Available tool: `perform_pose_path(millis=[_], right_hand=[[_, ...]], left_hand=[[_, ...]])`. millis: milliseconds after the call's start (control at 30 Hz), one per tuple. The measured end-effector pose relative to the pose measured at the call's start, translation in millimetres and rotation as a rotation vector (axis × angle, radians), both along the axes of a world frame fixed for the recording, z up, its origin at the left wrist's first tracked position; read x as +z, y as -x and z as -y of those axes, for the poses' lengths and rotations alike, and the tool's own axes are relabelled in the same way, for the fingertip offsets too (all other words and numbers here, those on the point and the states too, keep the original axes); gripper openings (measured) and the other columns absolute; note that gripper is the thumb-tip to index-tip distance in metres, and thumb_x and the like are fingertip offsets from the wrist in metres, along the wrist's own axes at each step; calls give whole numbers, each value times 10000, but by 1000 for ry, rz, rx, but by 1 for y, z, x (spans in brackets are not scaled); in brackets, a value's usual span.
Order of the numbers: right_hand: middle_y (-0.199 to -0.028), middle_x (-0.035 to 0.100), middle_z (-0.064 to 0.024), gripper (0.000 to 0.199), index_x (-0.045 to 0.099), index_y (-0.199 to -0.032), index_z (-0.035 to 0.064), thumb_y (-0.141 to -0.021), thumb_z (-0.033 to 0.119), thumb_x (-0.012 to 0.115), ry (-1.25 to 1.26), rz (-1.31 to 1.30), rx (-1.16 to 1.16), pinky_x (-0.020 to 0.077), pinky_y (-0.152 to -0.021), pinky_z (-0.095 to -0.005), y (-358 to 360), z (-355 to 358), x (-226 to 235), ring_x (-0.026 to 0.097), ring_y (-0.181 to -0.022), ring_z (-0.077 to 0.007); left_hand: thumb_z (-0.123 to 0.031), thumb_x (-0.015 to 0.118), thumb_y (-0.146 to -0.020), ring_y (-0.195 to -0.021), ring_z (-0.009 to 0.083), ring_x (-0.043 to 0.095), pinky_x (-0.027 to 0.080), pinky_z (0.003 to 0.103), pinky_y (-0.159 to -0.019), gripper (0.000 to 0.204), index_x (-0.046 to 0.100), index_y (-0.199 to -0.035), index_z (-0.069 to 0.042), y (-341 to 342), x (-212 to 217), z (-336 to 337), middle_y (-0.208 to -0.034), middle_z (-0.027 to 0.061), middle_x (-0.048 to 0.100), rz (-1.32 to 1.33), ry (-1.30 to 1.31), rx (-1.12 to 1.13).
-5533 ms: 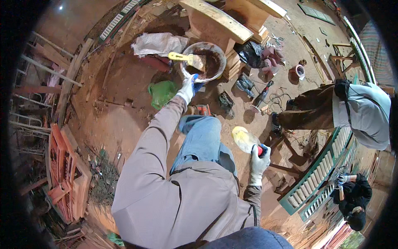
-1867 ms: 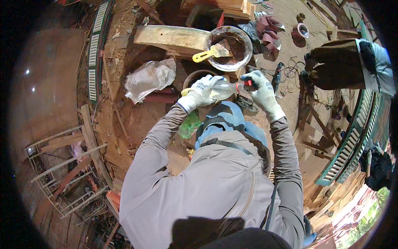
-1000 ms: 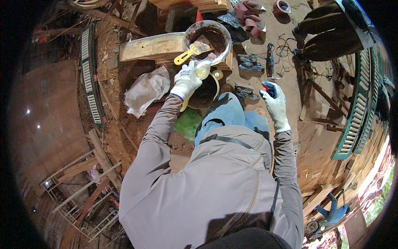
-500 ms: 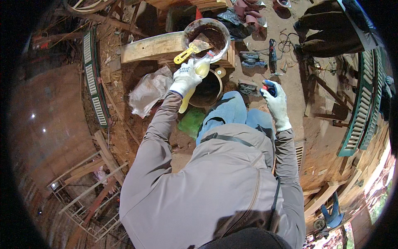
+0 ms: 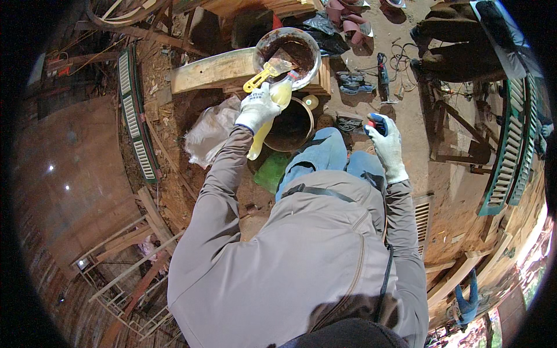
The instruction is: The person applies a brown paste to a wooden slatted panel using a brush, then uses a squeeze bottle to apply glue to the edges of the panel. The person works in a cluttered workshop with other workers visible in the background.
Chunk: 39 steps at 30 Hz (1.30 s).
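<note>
My left hand (image 5: 258, 109), in a white glove, is closed round a soft yellow tube (image 5: 282, 94). Its narrow neck points up toward a white bucket (image 5: 316, 65), and its tail hangs below my wrist. Dark brown paste (image 5: 299, 47) lies inside that bucket. A putty knife (image 5: 268, 73) with a yellow handle rests on the bucket's near-left rim, just beyond my left fingers. Off to the right, over the ground beside my knee, my gloved right hand (image 5: 387, 142) pinches a small red cap (image 5: 371, 123) between blue-coated fingertips.
Left of the bucket runs a thick wooden beam (image 5: 212, 71). A second bucket (image 5: 310, 119) stands below, near a white sack (image 5: 209, 133) and a green bag (image 5: 271, 172). A corded power tool (image 5: 383, 75) lies at the right. Another person's legs (image 5: 458, 43) are at upper right.
Both hands keep their holds and hardly move. The view has shifted slightly, with shutters and surroundings displaced a little. The other person at upper right has shifted slightly.
</note>
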State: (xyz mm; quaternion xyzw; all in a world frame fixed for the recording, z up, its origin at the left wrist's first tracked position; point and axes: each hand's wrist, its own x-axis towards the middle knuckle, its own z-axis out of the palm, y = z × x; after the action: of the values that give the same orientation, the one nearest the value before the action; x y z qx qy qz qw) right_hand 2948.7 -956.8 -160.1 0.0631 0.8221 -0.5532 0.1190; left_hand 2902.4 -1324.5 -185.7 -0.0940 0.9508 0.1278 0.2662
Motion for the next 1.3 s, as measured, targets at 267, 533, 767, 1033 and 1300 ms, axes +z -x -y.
perform_pose_path(millis=[267,533,767,1033,1300], right_hand=[[-1055,660,-97,311,670,-1143,48,-852,119,755,-25,-1,11,538,-818,-315,3,2,-2,664,-930,-192],[-1081,661,-103,322,671,-1145,55,-848,140,762,-56,5,24,533,-858,-337,3,0,-6,666,-969,-211],[-1065,662,-105,329,669,-1144,64,-843,149,769,-22,16,25,532,-850,-344,-1,-2,-7,669,-947,-228],[-1045,670,-99,346,666,-1149,52,-825,105,776,-92,-35,50,538,-827,-327,-2,-3,-5,671,-942,-200],[-1036,699,-111,382,664,-1144,35,-799,124,802,48,-2,58,545,-825,-330,10,20,6,686,-921,-210]], left_hand=[[-377,710,-734,-1069,394,660,520,467,-909,596,545,-1200,-45,5,10,-3,-1141,243,670,56,26,16],[-373,696,-756,-1033,385,677,536,470,-880,548,561,-1180,-53,6,11,-3,-1106,240,682,16,36,-13],[-414,705,-752,-1060,392,669,526,470,-905,584,568,-1180,-41,10,17,-5,-1136,246,674,53,25,16],[-440,712,-744,-1109,391,649,510,457,-941,644,563,-1225,-38,8,12,-1,-1188,253,658,55,-11,52],[-405,736,-721,-1124,400,628,501,473,-946,748,470,-1333,-67,-13,5,3,-1248,257,608,-87,-195,107]])
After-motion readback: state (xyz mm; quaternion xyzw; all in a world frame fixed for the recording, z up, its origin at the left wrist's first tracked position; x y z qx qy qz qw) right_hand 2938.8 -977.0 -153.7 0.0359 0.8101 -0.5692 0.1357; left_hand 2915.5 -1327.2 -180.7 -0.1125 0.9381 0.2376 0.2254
